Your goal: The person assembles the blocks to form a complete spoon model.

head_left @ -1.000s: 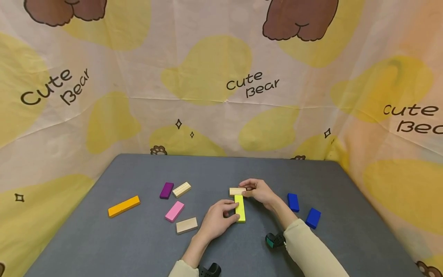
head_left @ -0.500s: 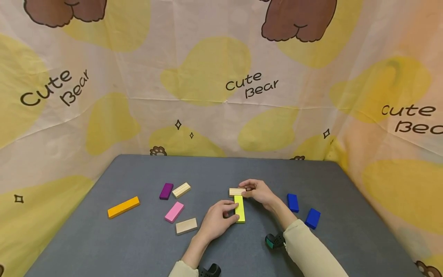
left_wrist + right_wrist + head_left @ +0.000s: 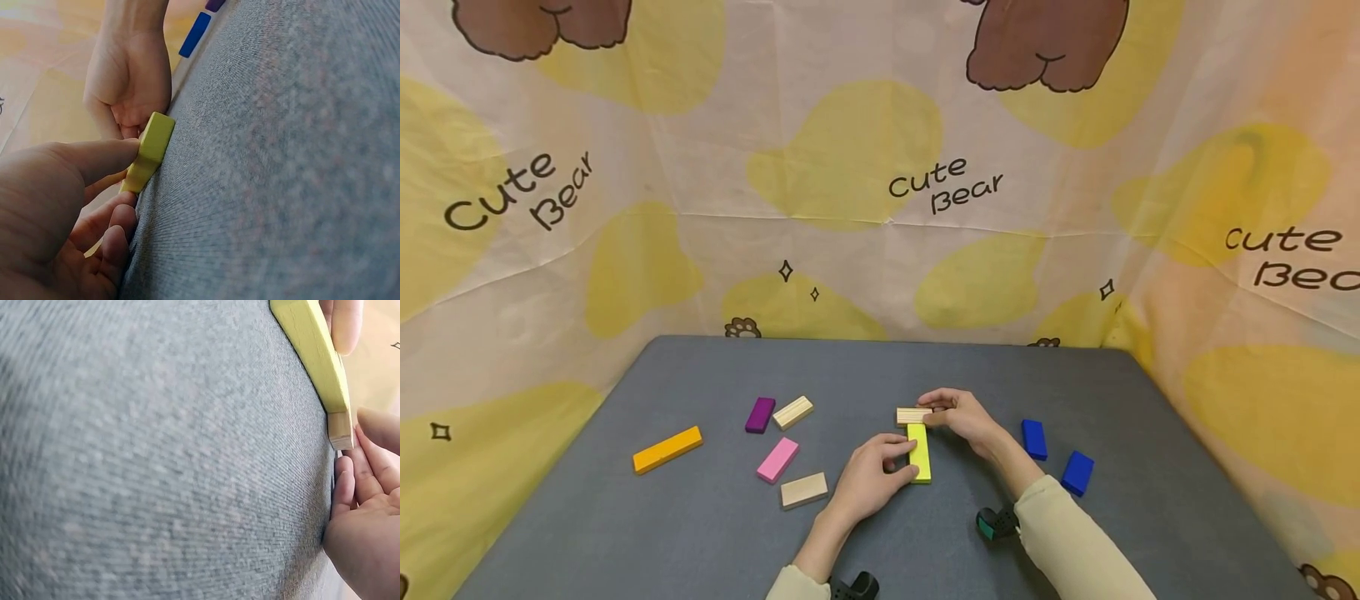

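Near the table's middle a yellow block point(image 3: 919, 454) lies lengthwise, its far end against a plain wooden block point(image 3: 912, 415) set crosswise, forming a T. My left hand point(image 3: 868, 477) holds the yellow block from its left side, thumb towards the near end. In the left wrist view the left thumb point(image 3: 109, 156) touches the yellow block point(image 3: 152, 147). My right hand point(image 3: 966, 418) grips the right end of the wooden block, covering that end in the head view. The right wrist view has the wooden block's end point(image 3: 340, 431) beside the right hand's fingers.
Left of the hands lie an orange block point(image 3: 667, 450), a purple block point(image 3: 761, 414), a pink block point(image 3: 778, 460) and two plain wooden blocks point(image 3: 793, 412). Two blue blocks point(image 3: 1034, 439) lie by the right forearm. A printed cloth point(image 3: 850, 167) hangs behind the grey table point(image 3: 700, 542).
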### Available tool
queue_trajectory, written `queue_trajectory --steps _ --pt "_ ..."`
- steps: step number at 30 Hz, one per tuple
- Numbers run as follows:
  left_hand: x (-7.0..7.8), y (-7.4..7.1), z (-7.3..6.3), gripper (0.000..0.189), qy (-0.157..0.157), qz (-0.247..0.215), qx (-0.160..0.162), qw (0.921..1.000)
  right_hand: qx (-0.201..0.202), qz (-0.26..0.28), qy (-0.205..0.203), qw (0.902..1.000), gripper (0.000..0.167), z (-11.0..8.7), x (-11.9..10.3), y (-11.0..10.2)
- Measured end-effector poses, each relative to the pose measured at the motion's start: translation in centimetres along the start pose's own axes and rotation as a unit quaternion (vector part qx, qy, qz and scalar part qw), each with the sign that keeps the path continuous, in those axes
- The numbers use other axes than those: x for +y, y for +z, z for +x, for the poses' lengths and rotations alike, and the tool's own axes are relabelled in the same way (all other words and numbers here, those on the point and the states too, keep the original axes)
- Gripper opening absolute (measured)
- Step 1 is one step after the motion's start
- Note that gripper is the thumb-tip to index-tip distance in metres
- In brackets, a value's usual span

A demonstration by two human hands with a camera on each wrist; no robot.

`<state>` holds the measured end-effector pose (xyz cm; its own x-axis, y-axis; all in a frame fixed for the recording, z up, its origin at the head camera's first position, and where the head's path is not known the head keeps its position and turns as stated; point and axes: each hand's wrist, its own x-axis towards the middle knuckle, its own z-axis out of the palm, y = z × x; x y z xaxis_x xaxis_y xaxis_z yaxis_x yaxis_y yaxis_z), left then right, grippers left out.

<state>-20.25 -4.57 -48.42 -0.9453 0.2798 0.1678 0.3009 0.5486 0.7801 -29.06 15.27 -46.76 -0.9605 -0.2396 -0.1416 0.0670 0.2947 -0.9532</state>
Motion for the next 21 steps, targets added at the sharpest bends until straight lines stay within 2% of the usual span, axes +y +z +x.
queue_trajectory --steps 8,14,18,21 --pt "0.0 0.0 -0.1 0.038 -0.002 0.006 0.003 1.0000 0.003 0.046 -0.022 0.9987 0.032 -0.3 0.4 -0.7" --pt "0.0 -0.1 0.0 0.038 -0.002 0.005 0.004 1.0000 -0.001 0.047 -0.045 0.9978 0.036 -1.1 0.3 -1.8" --pt "0.0 0.0 0.0 0.037 -0.002 0.001 0.004 1.0000 0.008 0.043 -0.073 0.9964 0.037 -2.4 -0.6 -3.2" --pt "0.0 0.0 0.0 0.037 -0.002 0.001 0.003 1.0000 0.018 0.027 -0.098 0.9947 0.037 -4.2 -1.4 -4.6"
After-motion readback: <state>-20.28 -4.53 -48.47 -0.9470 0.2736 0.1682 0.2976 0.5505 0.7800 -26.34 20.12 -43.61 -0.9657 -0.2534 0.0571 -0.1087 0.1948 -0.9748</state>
